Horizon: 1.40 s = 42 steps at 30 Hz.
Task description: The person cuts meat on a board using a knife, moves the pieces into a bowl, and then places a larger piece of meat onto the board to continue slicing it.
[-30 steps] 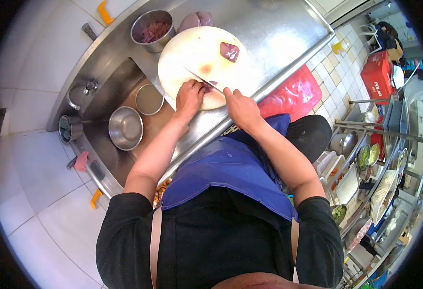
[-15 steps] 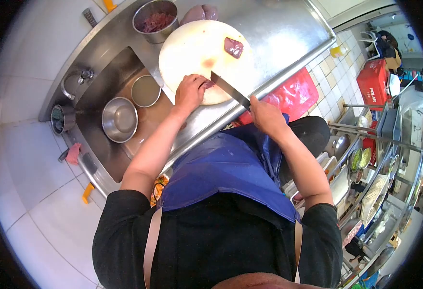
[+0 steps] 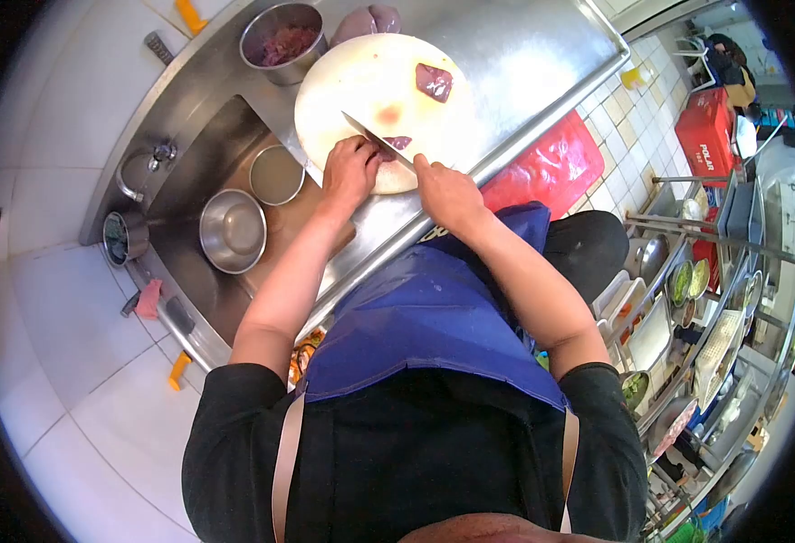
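On the round white cutting board (image 3: 334, 95), my left hand (image 3: 349, 174) presses with curled fingertips on a piece of dark red meat that looks like liver (image 3: 386, 155). My right hand (image 3: 449, 193) grips the handle of a knife (image 3: 372, 136), its blade angled across the board just past my left fingertips. A small part of the meat (image 3: 398, 142) shows on the far side of the blade. Farther up the board lies a glossy dark slab of liver (image 3: 434, 82). My left fingers partly hide the piece under them.
Behind the board stand a steel pot (image 3: 302, 71) of sliced meat and a pale purplish lump of meat (image 3: 367, 21). Left is a sink (image 3: 189, 226) with two metal bowls and a tap (image 3: 158, 152). A red plastic-looking item (image 3: 560, 167) lies below the counter's right edge; crowded shelves (image 3: 714, 244) stand right.
My right hand has moved left with the knife, bringing the blade across the meat beside my left fingers. A part of the meat now shows beyond the blade. The view has shifted slightly.
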Each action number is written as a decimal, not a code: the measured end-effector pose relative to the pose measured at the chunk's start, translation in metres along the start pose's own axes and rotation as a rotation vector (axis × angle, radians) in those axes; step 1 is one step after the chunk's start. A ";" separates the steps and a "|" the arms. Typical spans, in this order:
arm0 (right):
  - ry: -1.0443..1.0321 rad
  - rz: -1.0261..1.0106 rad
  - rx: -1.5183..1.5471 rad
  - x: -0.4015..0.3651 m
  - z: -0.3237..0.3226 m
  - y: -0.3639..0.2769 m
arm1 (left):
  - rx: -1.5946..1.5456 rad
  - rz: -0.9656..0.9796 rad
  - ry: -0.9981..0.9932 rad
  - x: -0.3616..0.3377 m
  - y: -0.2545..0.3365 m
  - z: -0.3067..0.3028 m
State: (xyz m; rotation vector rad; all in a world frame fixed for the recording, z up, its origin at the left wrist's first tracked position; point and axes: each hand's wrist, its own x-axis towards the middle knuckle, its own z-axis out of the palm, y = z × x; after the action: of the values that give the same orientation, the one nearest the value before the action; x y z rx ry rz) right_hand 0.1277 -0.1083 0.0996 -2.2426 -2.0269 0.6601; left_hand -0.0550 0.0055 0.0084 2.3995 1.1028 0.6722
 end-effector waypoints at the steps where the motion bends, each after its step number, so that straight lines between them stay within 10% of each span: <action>1: -0.004 0.002 0.000 -0.004 0.000 0.003 | 0.000 0.002 0.008 -0.001 0.000 0.000; 42: 0.025 0.128 0.200 -0.067 -0.002 0.029 | -0.100 0.054 -0.177 0.000 -0.027 -0.028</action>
State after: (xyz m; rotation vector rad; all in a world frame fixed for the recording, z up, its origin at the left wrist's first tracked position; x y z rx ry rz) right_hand 0.1524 -0.1763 0.1103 -2.2645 -1.7310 0.8012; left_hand -0.0872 0.0261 0.0162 2.3585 0.9134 0.5076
